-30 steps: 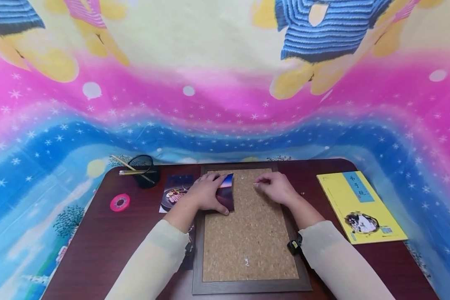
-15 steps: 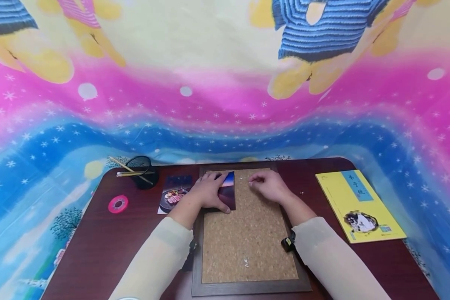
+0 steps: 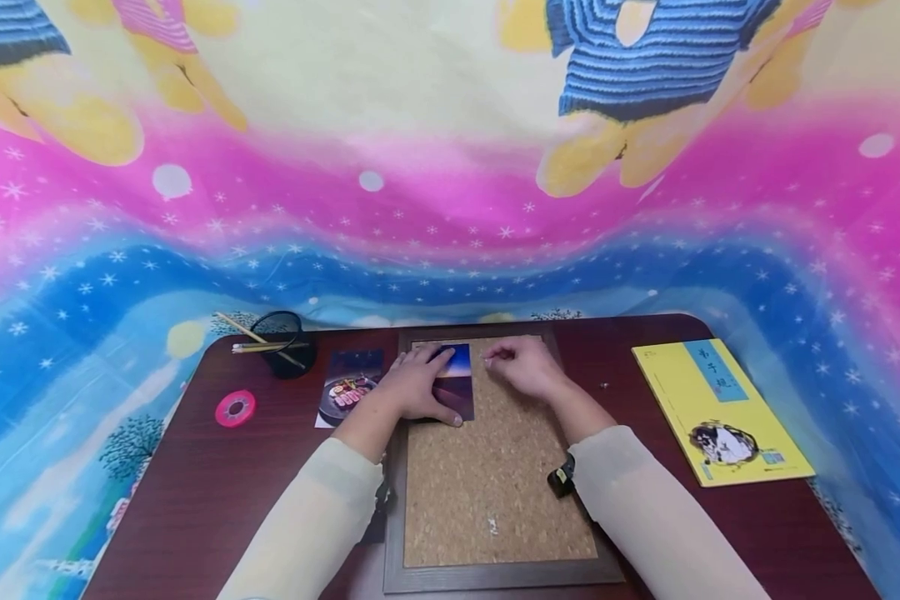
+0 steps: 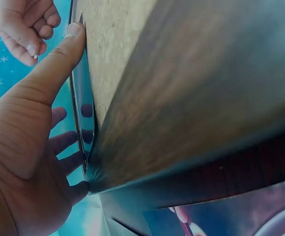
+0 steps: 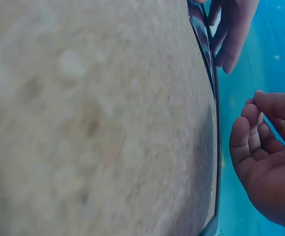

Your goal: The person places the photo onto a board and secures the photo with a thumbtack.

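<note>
My left hand (image 3: 417, 387) lies with fingers spread on a photo (image 3: 459, 392) of a blue and orange sky, holding it flat at the upper left of the framed cork board (image 3: 495, 475). Just right of the photo's upper part, my right hand (image 3: 527, 367) pinches a tiny whitish object, seemingly a push pin (image 4: 35, 56), between thumb and forefinger. In the left wrist view the photo's edge shows under the left thumb (image 4: 73, 37). Small clear pins (image 3: 492, 524) sit near the board's lower edge.
Left of the board lies a food photo (image 3: 348, 392), partly covered by another dark print lower down. Farther left are a pink tape roll (image 3: 236, 408) and a black pencil cup (image 3: 288, 354). A yellow book (image 3: 720, 417) lies right; a small pin (image 3: 604, 385) is on the table.
My right hand has moved left across the board toward the photo, still pinching the pin. The left hand has stayed on the photo, which has shifted slightly right.
</note>
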{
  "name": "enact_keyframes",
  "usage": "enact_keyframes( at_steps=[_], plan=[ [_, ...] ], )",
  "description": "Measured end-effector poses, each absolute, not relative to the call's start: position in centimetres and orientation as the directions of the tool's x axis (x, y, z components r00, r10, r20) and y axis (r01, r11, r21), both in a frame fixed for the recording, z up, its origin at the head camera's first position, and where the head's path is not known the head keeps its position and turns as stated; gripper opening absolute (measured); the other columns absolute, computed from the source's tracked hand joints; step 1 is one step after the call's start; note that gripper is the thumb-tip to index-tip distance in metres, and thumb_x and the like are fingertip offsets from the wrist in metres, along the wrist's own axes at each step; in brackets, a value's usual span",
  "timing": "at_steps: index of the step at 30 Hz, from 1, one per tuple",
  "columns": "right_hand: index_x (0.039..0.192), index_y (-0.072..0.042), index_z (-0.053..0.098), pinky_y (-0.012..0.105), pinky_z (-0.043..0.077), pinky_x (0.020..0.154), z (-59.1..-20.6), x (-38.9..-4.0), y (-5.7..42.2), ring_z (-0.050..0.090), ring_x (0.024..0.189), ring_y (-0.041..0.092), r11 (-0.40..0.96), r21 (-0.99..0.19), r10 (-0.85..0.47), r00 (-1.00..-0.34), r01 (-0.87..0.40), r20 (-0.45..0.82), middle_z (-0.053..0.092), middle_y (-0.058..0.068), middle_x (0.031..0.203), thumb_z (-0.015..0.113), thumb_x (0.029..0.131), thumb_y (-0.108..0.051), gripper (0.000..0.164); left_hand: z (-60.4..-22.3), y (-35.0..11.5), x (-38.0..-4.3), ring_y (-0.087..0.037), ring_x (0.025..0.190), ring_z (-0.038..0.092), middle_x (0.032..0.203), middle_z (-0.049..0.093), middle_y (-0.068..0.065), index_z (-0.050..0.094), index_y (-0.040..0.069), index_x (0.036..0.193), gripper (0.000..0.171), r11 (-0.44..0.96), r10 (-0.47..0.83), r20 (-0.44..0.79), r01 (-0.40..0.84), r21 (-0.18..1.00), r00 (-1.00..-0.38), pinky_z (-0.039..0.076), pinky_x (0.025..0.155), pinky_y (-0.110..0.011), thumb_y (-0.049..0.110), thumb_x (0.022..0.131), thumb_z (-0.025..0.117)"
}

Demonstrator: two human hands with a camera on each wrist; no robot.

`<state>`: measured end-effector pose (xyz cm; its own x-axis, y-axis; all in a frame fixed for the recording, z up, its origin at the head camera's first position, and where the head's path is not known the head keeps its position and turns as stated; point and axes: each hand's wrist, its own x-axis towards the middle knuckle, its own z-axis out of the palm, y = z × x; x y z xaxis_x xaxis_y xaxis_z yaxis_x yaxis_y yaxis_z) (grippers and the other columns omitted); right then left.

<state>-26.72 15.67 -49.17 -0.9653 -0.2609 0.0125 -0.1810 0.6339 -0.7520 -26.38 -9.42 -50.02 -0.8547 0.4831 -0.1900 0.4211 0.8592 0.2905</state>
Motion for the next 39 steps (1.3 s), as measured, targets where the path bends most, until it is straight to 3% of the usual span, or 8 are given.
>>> enact_keyframes(
  at_steps=[12, 20, 27, 32, 39],
  plan=[
    [0.108, -0.013, 0.081, 0.040, 0.054, 0.086, -49.8, -27.8, 14.1, 0.067, 0.092, 0.019, 0.619, -0.769, -0.249, -0.969, -0.159, 0.000, 0.075, -0.001, 0.097, 0.072, 0.095, -0.017, 0.016, -49.8, -10.3, -26.2, -0.037, 0.156, 0.020, 0.169, 0.027, -0.010, 0.028, 0.021, 0.166, 0.123, 0.843, 0.490, -0.112, 0.438, 0.313, -0.864, 0.018, 0.122, -0.065, 0.077, 0.069, 0.081],
    [0.110, -0.016, 0.080, 0.042, 0.054, 0.090, -49.8, -28.1, 13.2, 0.067, 0.096, 0.019, 0.637, -0.765, -0.212, -0.976, -0.095, -0.055, 0.074, -0.003, 0.102, 0.071, 0.098, -0.022, 0.017, -49.4, -11.5, -26.5, -0.036, 0.156, 0.019, 0.170, 0.026, -0.009, 0.035, 0.015, 0.163, 0.120, 0.872, 0.448, -0.150, 0.394, 0.290, -0.881, 0.017, 0.122, -0.066, 0.075, 0.069, 0.082],
    [0.105, -0.013, 0.079, 0.036, 0.055, 0.077, -50.2, -28.6, 12.2, 0.069, 0.079, 0.017, 0.594, -0.802, -0.222, -0.970, -0.056, -0.097, 0.075, 0.001, 0.088, 0.071, 0.098, -0.018, 0.012, -49.1, -11.9, -26.4, -0.037, 0.157, 0.017, 0.170, 0.025, -0.011, 0.034, 0.013, 0.163, 0.125, 0.877, 0.445, -0.197, 0.381, 0.293, -0.873, 0.016, 0.122, -0.065, 0.072, 0.066, 0.086],
    [0.105, -0.011, 0.079, 0.035, 0.055, 0.074, -50.3, -28.8, 11.6, 0.069, 0.077, 0.018, 0.577, -0.816, -0.217, -0.970, -0.039, -0.107, 0.075, 0.005, 0.089, 0.070, 0.099, -0.016, 0.011, -49.5, -12.0, -26.5, -0.035, 0.158, 0.014, 0.171, 0.023, -0.009, 0.036, 0.012, 0.162, 0.124, 0.886, 0.438, -0.230, 0.373, 0.275, -0.869, 0.016, 0.123, -0.065, 0.074, 0.067, 0.084],
    [0.106, -0.016, 0.080, 0.038, 0.053, 0.079, -50.1, -29.3, 11.0, 0.066, 0.082, 0.018, 0.635, -0.769, -0.209, -0.974, -0.069, -0.084, 0.072, -0.002, 0.090, 0.070, 0.100, -0.023, 0.014, -49.6, -11.8, -26.6, -0.034, 0.159, 0.009, 0.172, 0.020, -0.009, 0.035, 0.011, 0.163, 0.123, 0.883, 0.421, -0.258, 0.328, 0.336, -0.869, 0.026, 0.122, -0.060, 0.069, 0.068, 0.087]
  ],
)
